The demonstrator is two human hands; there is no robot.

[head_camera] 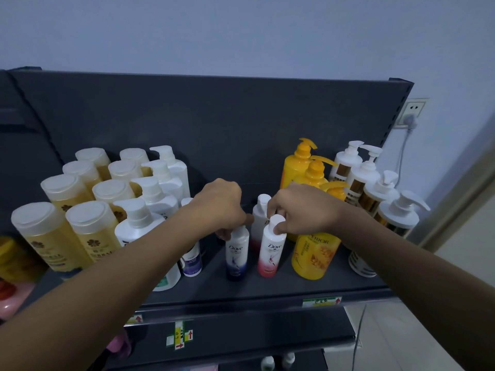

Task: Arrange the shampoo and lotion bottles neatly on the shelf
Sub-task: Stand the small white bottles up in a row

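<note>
Two small white Dove bottles stand upright mid-shelf on the dark grey metal shelf point(267, 290): the left hand point(219, 202) pinches the blue-bottomed bottle point(236, 253) at its hidden cap, and the right hand point(302, 207) grips the pink-bottomed bottle point(270, 250) by its white cap (a third bottle behind is mostly covered).

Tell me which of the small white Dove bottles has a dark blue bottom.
The small Dove bottle under the left hand, white fading to dark blue. The one under the right hand fades to pink.
</note>
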